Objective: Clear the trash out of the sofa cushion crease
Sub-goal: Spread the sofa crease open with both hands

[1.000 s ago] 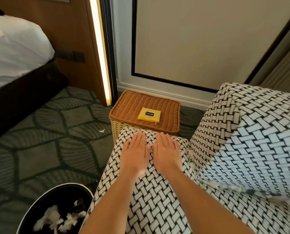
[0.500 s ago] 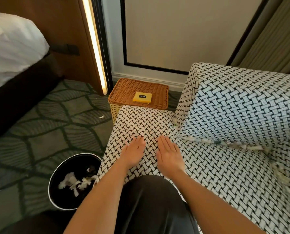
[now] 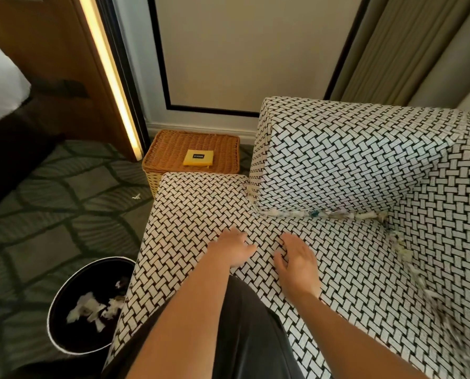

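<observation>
A sofa covered in black-and-white woven fabric fills the right half; its seat cushion (image 3: 351, 263) meets the armrest (image 3: 337, 160) and the backrest (image 3: 452, 214). Shredded paper trash (image 3: 327, 213) lines the crease under the armrest, and more trash (image 3: 400, 247) runs down the crease along the backrest. My left hand (image 3: 235, 248) and my right hand (image 3: 296, 259) hover over the seat near its front, fingers relaxed and slightly curled, holding nothing. Both are well short of the crease.
A black waste bin (image 3: 64, 305) with white scraps inside stands on the carpet left of the sofa. A wicker basket (image 3: 168, 151) with a yellow packet (image 3: 198, 157) on it sits beyond the seat. One paper scrap (image 3: 136, 196) lies on the carpet. A bed is at far left.
The view has swung right and pulled back, revealing more of the littered crease. Both hands lifted from lying flat on the cushion, moved apart, and their fingers relaxed.
</observation>
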A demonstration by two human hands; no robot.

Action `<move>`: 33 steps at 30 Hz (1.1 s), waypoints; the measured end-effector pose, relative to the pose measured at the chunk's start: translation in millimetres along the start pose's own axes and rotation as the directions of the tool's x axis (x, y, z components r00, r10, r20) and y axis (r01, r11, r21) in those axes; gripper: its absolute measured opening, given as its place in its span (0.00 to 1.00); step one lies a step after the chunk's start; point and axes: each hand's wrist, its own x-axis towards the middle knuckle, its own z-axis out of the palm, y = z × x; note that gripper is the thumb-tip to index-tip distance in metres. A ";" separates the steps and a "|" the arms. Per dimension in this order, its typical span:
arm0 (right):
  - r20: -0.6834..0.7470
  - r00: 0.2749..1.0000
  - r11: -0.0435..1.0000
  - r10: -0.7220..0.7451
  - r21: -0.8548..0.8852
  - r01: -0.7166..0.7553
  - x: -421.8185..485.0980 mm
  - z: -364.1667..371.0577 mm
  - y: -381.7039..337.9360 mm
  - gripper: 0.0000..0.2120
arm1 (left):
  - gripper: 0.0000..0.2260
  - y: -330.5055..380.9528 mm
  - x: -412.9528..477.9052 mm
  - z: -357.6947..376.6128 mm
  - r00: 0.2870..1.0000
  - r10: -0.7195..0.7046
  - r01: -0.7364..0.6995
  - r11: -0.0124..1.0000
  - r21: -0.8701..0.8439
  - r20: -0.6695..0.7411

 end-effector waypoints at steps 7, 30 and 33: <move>0.001 0.981 0.976 0.196 -0.100 -0.195 44.7 6.3 -3.9 0.26 | 0.26 -10.1 31.0 -6.9 0.986 0.098 -0.086 0.992 0.090 -0.132; -0.045 0.984 0.970 0.174 -0.163 -0.179 104.3 27.2 -6.4 0.20 | 0.12 20.6 125.4 -31.9 0.864 -0.266 0.205 0.961 -0.184 -0.428; -0.071 0.982 0.973 0.177 -0.135 -0.186 106.2 30.2 -5.4 0.18 | 0.11 21.8 131.8 -26.1 0.833 -0.247 0.228 0.968 -0.101 -0.494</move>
